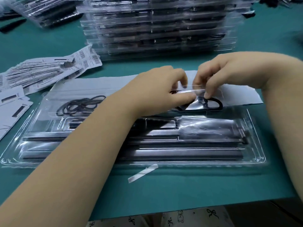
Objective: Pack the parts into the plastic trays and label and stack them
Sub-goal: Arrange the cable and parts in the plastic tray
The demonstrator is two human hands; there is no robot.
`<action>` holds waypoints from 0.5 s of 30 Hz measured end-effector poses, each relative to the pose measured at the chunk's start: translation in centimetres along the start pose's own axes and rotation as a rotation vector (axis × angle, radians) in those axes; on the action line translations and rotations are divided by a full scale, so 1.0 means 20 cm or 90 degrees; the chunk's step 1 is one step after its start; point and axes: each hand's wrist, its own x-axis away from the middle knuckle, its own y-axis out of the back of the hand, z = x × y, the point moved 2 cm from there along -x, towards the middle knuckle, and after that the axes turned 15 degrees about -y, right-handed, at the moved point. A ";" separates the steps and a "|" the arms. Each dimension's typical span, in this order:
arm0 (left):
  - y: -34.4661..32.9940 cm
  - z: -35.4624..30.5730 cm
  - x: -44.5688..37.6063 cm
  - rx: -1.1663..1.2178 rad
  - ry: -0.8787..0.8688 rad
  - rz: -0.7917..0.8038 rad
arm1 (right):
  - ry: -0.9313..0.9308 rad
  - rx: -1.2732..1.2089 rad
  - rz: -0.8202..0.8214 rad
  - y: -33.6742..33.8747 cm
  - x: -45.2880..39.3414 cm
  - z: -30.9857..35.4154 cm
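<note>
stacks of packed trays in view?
2: a tall stack behind the hands, a smaller stack far left. More may lie out of frame.

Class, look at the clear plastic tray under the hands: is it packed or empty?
Partly packed: the tray holds long black strips and black rings.

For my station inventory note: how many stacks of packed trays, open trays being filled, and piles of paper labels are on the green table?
Stacks of packed trays: 2, a tall stack and a smaller stack
Open tray being filled: 1
Piles of paper labels: 1
Total: 4
</note>
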 end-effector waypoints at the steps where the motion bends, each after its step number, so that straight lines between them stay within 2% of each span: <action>1: 0.00 0.00 0.00 0.010 -0.015 0.004 | 0.003 -0.010 -0.001 0.00 0.00 0.00; 5: 0.00 0.00 0.01 -0.007 -0.027 -0.003 | 0.012 -0.011 0.046 0.00 0.03 -0.04; 10: 0.00 -0.02 0.01 0.001 -0.002 0.014 | 0.013 0.049 0.021 0.01 0.04 -0.04; 15: 0.01 0.00 0.03 0.044 -0.014 0.095 | -0.042 0.209 0.006 0.00 0.06 -0.01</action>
